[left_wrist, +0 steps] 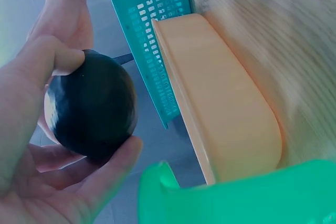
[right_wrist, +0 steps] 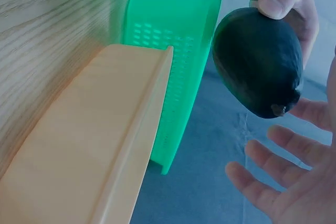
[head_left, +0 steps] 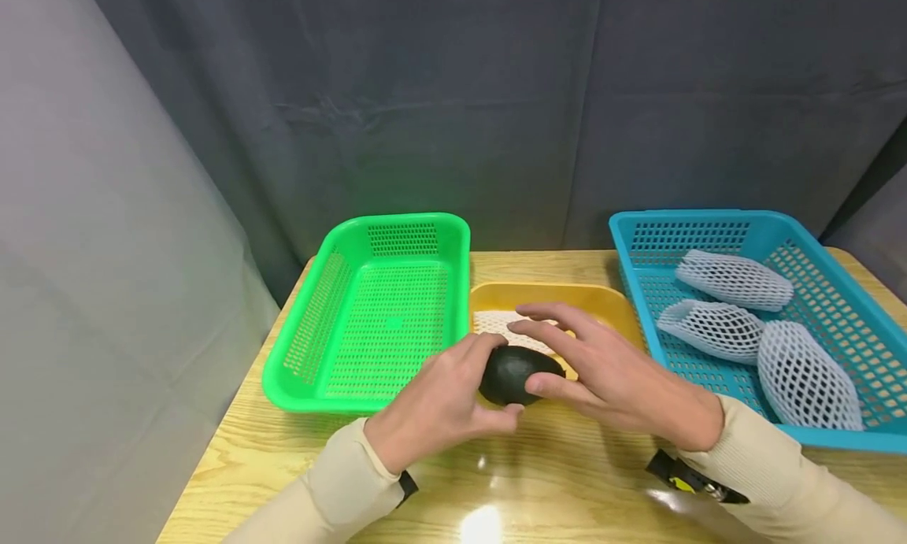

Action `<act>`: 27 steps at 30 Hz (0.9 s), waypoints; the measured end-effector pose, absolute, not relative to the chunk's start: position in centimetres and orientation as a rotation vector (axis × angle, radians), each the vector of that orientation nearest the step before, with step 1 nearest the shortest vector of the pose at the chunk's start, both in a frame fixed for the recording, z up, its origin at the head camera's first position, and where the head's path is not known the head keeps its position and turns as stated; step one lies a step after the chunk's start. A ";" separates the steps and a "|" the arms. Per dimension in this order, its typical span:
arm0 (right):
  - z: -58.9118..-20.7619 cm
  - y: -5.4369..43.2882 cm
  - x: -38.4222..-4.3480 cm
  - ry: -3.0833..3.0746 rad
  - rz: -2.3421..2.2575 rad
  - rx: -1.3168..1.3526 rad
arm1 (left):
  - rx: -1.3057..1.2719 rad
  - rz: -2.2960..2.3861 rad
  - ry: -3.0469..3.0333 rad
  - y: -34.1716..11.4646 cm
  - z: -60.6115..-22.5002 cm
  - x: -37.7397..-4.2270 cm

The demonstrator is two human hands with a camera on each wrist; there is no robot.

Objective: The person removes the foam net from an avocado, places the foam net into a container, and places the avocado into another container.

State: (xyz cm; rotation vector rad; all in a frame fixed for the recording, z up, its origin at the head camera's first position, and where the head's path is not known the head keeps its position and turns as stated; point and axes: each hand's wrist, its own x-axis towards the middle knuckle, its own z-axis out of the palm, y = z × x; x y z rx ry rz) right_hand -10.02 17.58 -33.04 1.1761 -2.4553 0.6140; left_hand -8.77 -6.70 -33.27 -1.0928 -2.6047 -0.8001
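A dark green avocado (head_left: 516, 375) is held up off the table, in front of the yellow tray (head_left: 616, 301). My left hand (head_left: 442, 394) grips its left end, with the thumb on the near side and the fingers over the far side. In the right wrist view the stem end of the avocado (right_wrist: 260, 64) points toward my right hand (right_wrist: 299, 177), whose fingers are spread and relaxed. My right thumb overlaps the fruit's right end in the head view. Behind the hands, a white foam net sleeve (head_left: 503, 323) lies in the tray, partly covered by my right fingers.
To the left stands a green basket (head_left: 460, 292) with perforated walls. A blue basket (head_left: 641, 316) on the right holds several white foam net sleeves (head_left: 808, 375). Both baskets stand on a wooden table (head_left: 234, 457), with a dark curtain (head_left: 453, 119) behind.
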 end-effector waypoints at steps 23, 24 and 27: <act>-32.8 15.1 -11.0 -2.513 0.700 1.167 | -1.018 -0.686 -2.558 -9.8 -31.7 -9.3; -32.8 15.0 -11.0 -2.520 0.702 1.164 | -1.013 -0.682 -2.558 -10.0 -31.7 -9.3; -32.8 14.7 -11.2 -2.551 0.708 1.153 | -0.989 -0.667 -2.559 -10.5 -31.6 -9.3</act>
